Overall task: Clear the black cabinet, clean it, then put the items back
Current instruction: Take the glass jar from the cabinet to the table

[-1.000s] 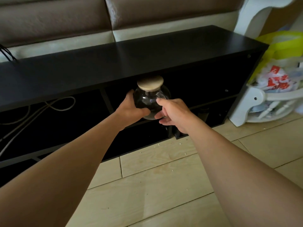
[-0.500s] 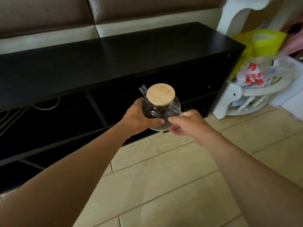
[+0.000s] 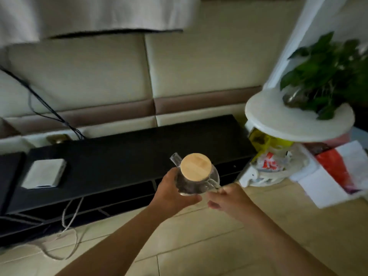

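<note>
While both hands hold it, the glass teapot point(image 3: 191, 187) hangs in front of the black cabinet point(image 3: 139, 152)

Where the padded wall point(image 3: 99, 72) meets the tiled floor point(image 3: 199, 246), the black cabinet runs left to right, low and long, with its open shelves facing near. At its right end is a white stand point(image 3: 288, 124) whose round top carries a leafy plant point(image 3: 328, 72), and plastic bags point(image 3: 266, 162) are heaped at its foot. A flat white box point(image 3: 44, 173) lies on the left part of the cabinet top. Pale cords point(image 3: 67, 216) trail from the lower left shelf onto the floor.

The teapot is in the air on the near side of the cabinet's right half, touching no furniture. It is upright, its round wooden lid point(image 3: 196, 166) on top. Its spout point(image 3: 175, 158) points far and left, toward the cabinet. The handle point(image 3: 213, 183) is opposite, near and right, so the long axis runs far-left to near-right. The left hand point(image 3: 171, 192) cups the body from the left, fingers curled underneath. The right hand point(image 3: 229, 198) has its fingertips closed on the handle, though blur hides the exact grip.
</note>
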The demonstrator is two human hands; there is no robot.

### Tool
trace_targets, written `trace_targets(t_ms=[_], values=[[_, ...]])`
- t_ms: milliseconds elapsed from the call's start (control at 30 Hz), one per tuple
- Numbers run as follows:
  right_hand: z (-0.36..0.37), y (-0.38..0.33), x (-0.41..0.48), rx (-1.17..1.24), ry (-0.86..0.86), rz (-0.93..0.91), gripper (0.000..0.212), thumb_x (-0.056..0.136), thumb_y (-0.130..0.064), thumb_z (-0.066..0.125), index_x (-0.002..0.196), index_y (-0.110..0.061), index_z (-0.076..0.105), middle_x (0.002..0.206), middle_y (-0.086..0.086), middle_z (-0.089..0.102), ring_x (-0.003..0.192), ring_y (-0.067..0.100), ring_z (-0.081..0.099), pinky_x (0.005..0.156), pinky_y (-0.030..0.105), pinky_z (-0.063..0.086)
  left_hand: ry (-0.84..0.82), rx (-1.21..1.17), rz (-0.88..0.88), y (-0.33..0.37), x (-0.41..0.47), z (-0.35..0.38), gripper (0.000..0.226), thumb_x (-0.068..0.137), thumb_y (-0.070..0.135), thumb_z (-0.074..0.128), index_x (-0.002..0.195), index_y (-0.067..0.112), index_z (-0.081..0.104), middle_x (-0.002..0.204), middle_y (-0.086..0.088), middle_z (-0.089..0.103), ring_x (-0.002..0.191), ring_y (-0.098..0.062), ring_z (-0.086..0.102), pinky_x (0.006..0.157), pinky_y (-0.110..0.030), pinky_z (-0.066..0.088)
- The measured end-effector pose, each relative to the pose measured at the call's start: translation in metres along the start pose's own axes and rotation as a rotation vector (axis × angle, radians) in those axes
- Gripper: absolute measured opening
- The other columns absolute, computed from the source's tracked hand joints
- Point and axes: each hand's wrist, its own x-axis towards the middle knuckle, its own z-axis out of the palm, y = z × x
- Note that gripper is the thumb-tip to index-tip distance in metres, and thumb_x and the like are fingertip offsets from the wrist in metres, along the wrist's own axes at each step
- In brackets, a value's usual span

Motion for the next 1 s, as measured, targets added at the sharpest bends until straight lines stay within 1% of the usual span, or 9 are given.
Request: trace_targets(t_ms=[67, 167, 367, 500, 600, 700, 767, 900, 1000], values=[[0.000, -0.057, -0.037, -0.055, -0.064, -0.035, 0.040, 0.091, -0.025, 0.072, 0.052, -0.019, 0.069, 0.069, 0.005, 0.075, 0.081, 0.018, 0.076, 0.094, 0.051, 0.056, 0.045, -0.016, -0.015, 0.044, -0.029, -0.045, 0.099, 0.050, 0.047, 0.094, 0.132, 0.043, 0.040, 0.127, 0.019, 0.053, 0.114, -0.004, 0.056, 0.095, -0.025, 0.052], [0.007, -0.135, -0.083, -0.142, -0.142, -0.081, 0.031, 0.091, -0.029, 0.071, 0.070, -0.007, 0.074, 0.077, 0.005, 0.077, 0.082, 0.016, 0.076, 0.094, 0.049, 0.057, 0.141, -0.029, -0.029, 0.100, -0.075, -0.107, 0.100, 0.049, 0.049, 0.093, 0.133, 0.046, 0.038, 0.129, 0.021, 0.049, 0.116, -0.004, 0.053, 0.091, -0.020, 0.049], [0.074, -0.256, -0.145, -0.339, -0.271, -0.239, 0.037, 0.090, -0.033, 0.071, 0.057, -0.016, 0.073, 0.071, 0.006, 0.076, 0.077, 0.023, 0.075, 0.085, 0.050, 0.059, 0.397, -0.037, -0.060, 0.145, -0.166, -0.221, 0.104, 0.041, 0.058, 0.090, 0.132, 0.037, 0.043, 0.122, 0.018, 0.054, 0.112, -0.004, 0.056, 0.094, -0.025, 0.051], [0.161, -0.315, -0.174, -0.355, -0.345, -0.308, 0.038, 0.090, -0.031, 0.071, 0.057, -0.012, 0.069, 0.073, 0.009, 0.076, 0.080, 0.027, 0.074, 0.085, 0.050, 0.059, 0.504, -0.029, -0.065, 0.126, -0.216, -0.312, 0.094, 0.047, 0.049, 0.092, 0.127, 0.037, 0.042, 0.120, 0.018, 0.055, 0.109, -0.004, 0.056, 0.094, -0.025, 0.051], [0.245, -0.353, -0.197, -0.324, -0.424, -0.338, 0.039, 0.092, -0.023, 0.071, 0.054, -0.015, 0.067, 0.075, 0.014, 0.076, 0.082, 0.032, 0.074, 0.086, 0.050, 0.058, 0.608, 0.012, -0.118, 0.098, -0.257, -0.390, 0.104, 0.045, 0.059, 0.088, 0.134, 0.035, 0.042, 0.124, 0.015, 0.054, 0.111, -0.006, 0.055, 0.097, -0.031, 0.052], [0.332, -0.385, -0.222, -0.335, -0.513, -0.393, 0.041, 0.091, -0.022, 0.071, 0.051, -0.015, 0.067, 0.076, 0.018, 0.074, 0.071, 0.023, 0.070, 0.081, 0.047, 0.059, 0.697, 0.027, -0.156, 0.069, -0.304, -0.464, 0.095, 0.051, 0.054, 0.093, 0.128, 0.033, 0.042, 0.117, 0.014, 0.056, 0.101, -0.003, 0.056, 0.080, -0.015, 0.047], [0.385, -0.403, -0.235, -0.359, -0.557, -0.422, 0.043, 0.091, -0.022, 0.071, 0.049, -0.016, 0.067, 0.073, 0.015, 0.074, 0.069, 0.021, 0.068, 0.077, 0.043, 0.059, 0.753, 0.032, -0.173, 0.051, -0.335, -0.507, 0.088, 0.055, 0.046, 0.094, 0.126, 0.031, 0.045, 0.114, 0.013, 0.057, 0.098, -0.005, 0.057, 0.076, -0.013, 0.043], [0.477, -0.436, -0.263, -0.388, -0.639, -0.465, 0.028, 0.093, -0.025, 0.071, 0.071, -0.008, 0.073, 0.074, 0.010, 0.076, 0.076, 0.023, 0.072, 0.083, 0.042, 0.060, 0.872, 0.003, -0.219, 0.020, -0.393, -0.575, 0.094, 0.058, 0.044, 0.094, 0.136, 0.025, 0.044, 0.122, 0.009, 0.055, 0.110, -0.011, 0.055, 0.094, -0.028, 0.047], [0.536, -0.458, -0.285, -0.427, -0.707, -0.507, 0.028, 0.093, -0.025, 0.070, 0.083, 0.000, 0.074, 0.077, 0.010, 0.076, 0.077, 0.021, 0.072, 0.084, 0.041, 0.061, 0.950, -0.072, -0.255, -0.001, -0.434, -0.614, 0.107, 0.054, 0.047, 0.094, 0.143, 0.024, 0.039, 0.130, 0.006, 0.054, 0.118, -0.013, 0.052, 0.103, -0.033, 0.046]])
